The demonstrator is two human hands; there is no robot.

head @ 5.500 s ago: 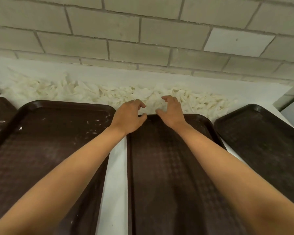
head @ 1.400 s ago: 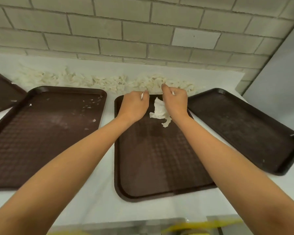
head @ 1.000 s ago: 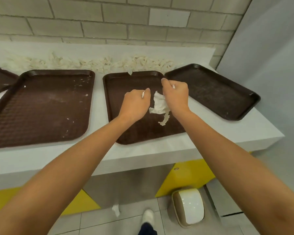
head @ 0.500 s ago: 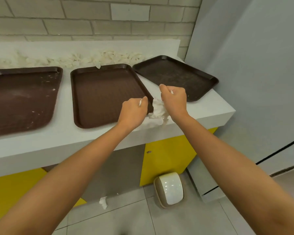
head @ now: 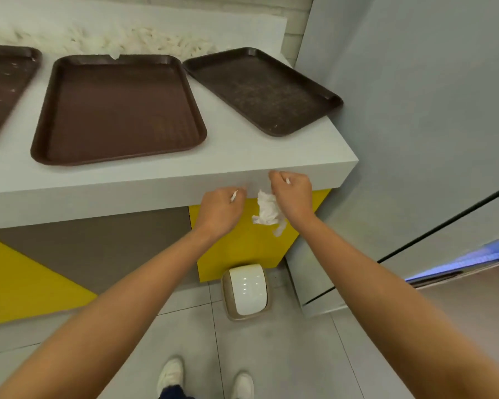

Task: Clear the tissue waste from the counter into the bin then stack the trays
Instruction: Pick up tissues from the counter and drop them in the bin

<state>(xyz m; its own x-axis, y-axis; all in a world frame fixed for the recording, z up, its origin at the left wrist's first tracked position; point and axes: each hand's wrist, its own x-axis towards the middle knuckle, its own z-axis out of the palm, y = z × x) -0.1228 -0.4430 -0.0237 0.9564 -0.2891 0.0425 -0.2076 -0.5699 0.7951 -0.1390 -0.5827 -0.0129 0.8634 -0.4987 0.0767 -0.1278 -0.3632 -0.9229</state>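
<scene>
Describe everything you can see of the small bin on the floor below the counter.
Seen from above, the bin is small: a tan, plastic-looking body frames a glossy white domed lid, which looks closed. It stands upright on the grey tiled floor, at the foot of the yellow cabinet panel; whether they touch is unclear. The left hand and right hand, gripping tissue, are higher up, clear of it.

yellow panel [head: 242, 254] | grey floor tiles [head: 285, 355] | white shoes [head: 170, 375] (bottom edge) | grey wall [head: 415, 110] right
</scene>
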